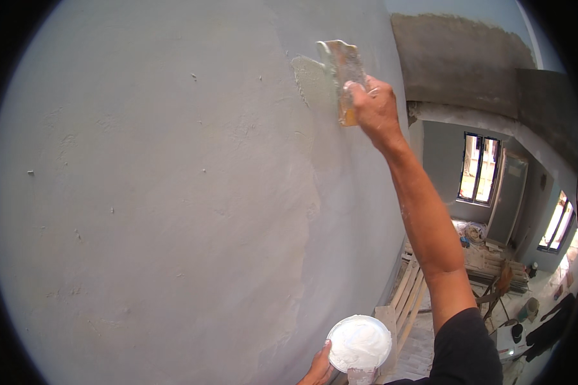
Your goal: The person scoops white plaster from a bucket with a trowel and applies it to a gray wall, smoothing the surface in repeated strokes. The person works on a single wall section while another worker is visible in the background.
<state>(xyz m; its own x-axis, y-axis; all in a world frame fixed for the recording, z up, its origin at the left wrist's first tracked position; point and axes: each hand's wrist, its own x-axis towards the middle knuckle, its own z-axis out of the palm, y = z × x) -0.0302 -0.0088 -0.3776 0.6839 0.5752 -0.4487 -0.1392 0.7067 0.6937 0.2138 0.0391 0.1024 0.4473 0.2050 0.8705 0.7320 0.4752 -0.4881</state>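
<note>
My right hand (377, 110) reaches up at arm's length, its fingers closed around a wide putty spreader (347, 67) smeared with grey and orange residue. The spreader's edge lies against the grey wall (192, 212), next to a fresh patch of wet putty (313, 78). Low in the view, my left hand (319, 367) grips the side of a round white tub. White putty (359, 340) fills this tub nearly to its rim (390, 337). A small putty-coated flat piece (362, 376) shows at the tub's near edge; its lower part is cut off.
Wooden slats (410, 292) stand close to the wall, right of the tub. Farther right and lower lies a room with a stack of boards (498, 266), a bucket (528, 310) and dark cloth (551, 327). A dark-framed window (479, 168) is beyond.
</note>
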